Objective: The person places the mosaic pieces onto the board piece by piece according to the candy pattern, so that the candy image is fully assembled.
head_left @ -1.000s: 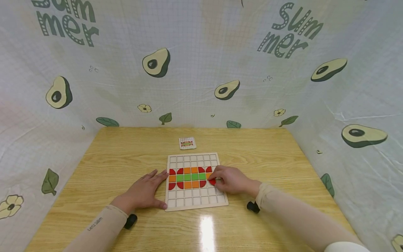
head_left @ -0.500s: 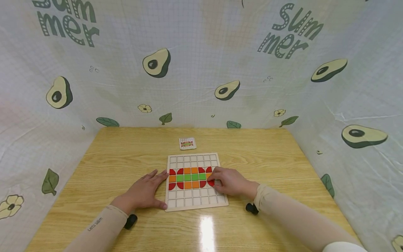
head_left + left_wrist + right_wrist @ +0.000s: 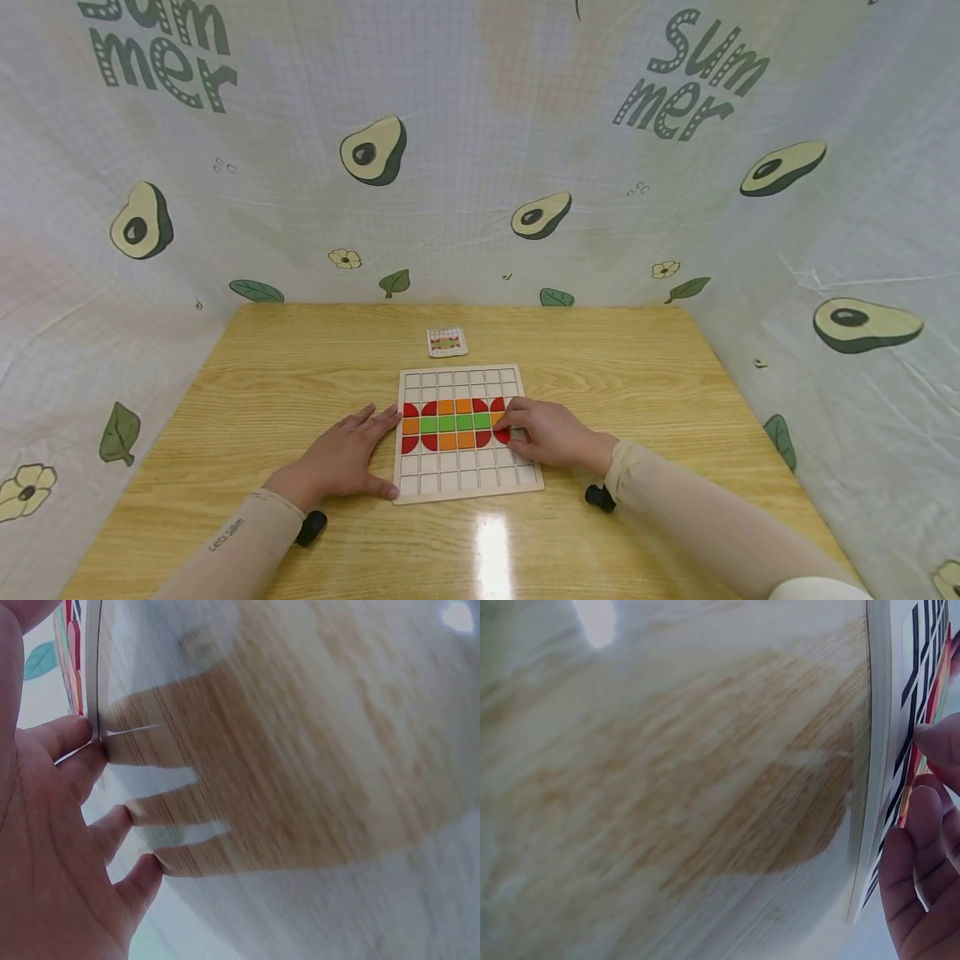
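Observation:
A pale square grid board (image 3: 468, 479) lies on the table, with red rounded, orange square and green square tiles set across its middle rows. My left hand (image 3: 337, 457) is spread flat beside it, thumb and a fingertip touching its left edge. In the left wrist view the fingertips (image 3: 142, 874) rest on the wood. Over the board's right side, my right hand (image 3: 551, 431) pinches a red quarter-round tile (image 3: 502, 436) at the lower right of the pattern. Its fingers partly cover that tile and the orange tile (image 3: 497, 417) above it.
A small pattern card (image 3: 447, 342) with a similar coloured design lies behind the board. The wooden table (image 3: 300, 350) extends on both sides, backed by a printed cloth (image 3: 465, 125). A black wrist strap piece sits under each forearm.
My right hand has shifted slightly left with the red quarter-round tile, which now sits closer to the neighbouring tiles. During the last half second it stays nearly still. The left hand has not moved.

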{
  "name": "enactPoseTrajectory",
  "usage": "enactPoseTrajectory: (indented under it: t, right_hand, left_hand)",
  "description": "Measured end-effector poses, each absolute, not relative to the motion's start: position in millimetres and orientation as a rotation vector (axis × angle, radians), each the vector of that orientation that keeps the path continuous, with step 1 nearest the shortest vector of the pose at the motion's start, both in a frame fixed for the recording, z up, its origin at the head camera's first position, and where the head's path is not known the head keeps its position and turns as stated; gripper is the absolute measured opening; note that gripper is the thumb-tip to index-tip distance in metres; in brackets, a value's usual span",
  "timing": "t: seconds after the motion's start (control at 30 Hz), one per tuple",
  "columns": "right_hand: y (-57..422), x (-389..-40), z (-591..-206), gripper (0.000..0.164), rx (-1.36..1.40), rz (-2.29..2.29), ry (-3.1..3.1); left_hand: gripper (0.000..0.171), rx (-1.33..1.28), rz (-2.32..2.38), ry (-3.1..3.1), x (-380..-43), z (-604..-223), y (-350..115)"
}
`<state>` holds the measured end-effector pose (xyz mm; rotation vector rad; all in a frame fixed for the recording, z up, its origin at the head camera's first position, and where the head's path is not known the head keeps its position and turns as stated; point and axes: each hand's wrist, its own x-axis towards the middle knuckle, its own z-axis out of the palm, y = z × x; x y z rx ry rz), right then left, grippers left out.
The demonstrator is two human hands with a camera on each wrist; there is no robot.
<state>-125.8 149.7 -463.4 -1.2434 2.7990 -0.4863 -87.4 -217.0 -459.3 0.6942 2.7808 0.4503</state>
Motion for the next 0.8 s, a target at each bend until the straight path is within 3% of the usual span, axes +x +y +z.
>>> enactPoseTrajectory:
  t: [0.8]
  right_hand:
    - [150.2,-126.2,-461.9,0.024,-1.255,-0.493,2.793]
  left_hand:
    - [0.116,0.698,0.461,2.782,-86.9,-458.8,-216.5]
